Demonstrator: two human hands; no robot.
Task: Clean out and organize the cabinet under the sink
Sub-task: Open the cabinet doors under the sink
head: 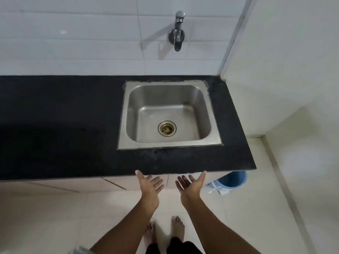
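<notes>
A steel sink point(124, 114) is set into a black stone counter point(64, 125), with a chrome tap point(177, 32) on the white tiled wall above it. Below the counter's front edge I see a strip of the pale cabinet doors point(117, 182); the cabinet's inside is hidden. My left hand point(149, 184) and my right hand point(190, 184) are held out palms up with fingers spread, just in front of the counter edge. Both hold nothing.
A blue bucket point(232, 179) stands on the floor under the counter's right end, with white paper beside it. The floor point(55, 217) is pale tile. My bare feet point(165, 231) stand below my hands. A white wall closes off the right side.
</notes>
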